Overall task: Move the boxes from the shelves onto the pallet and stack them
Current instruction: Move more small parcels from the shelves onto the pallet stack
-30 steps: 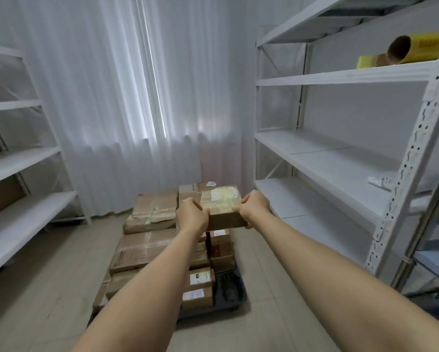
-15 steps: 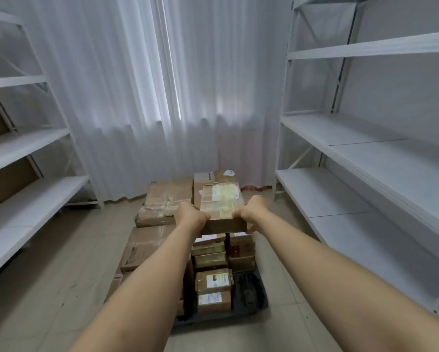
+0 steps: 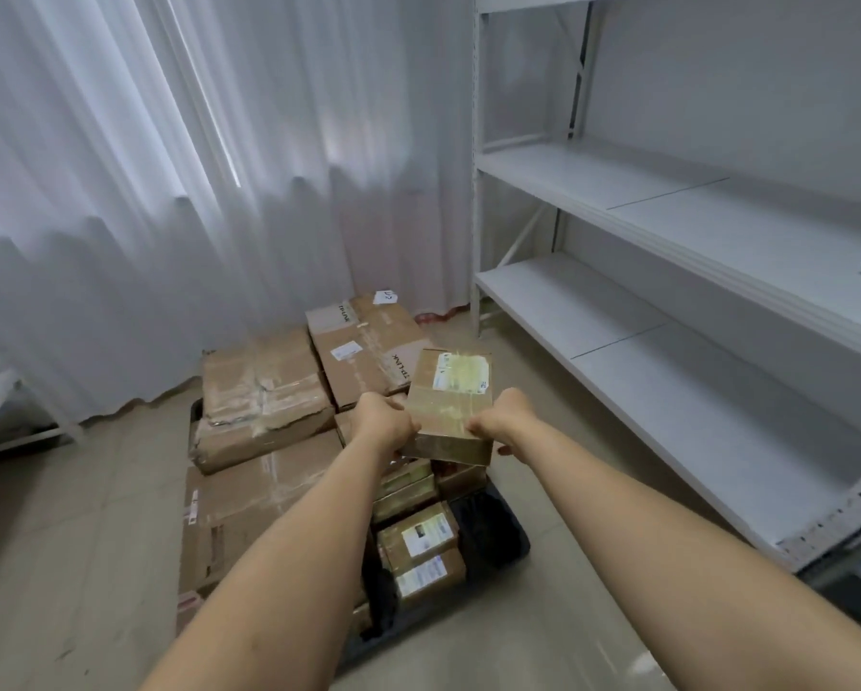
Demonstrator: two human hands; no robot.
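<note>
- Cardboard, brown and taped, fills the head view: a small box (image 3: 450, 403) with a white label on top sits in the air between both hands, over the pallet's right side.
- Left hand (image 3: 386, 425) grips the box's near left corner, fingers curled round the edge; right hand (image 3: 505, 420) grips the near right corner the same way, thumb on top.
- Below the held box, at about 6 o'clock from it, a row of small labelled boxes (image 3: 421, 551) runs along the right edge of the black pallet (image 3: 493, 536).
- At 10 o'clock from the held box lies a large crumpled carton (image 3: 264, 396), stacked on a flatter carton (image 3: 249, 511).
- At 11 o'clock, touching the crumpled carton, rests a printed carton (image 3: 363, 349) with a small white slip on its far corner.
- White metal shelving (image 3: 667, 311) stands at 3 o'clock; a small white item lies at its far right edge, too cut off to name.
- White curtains (image 3: 194, 167) hang at 12 o'clock, reaching the tiled floor (image 3: 69, 541).
</note>
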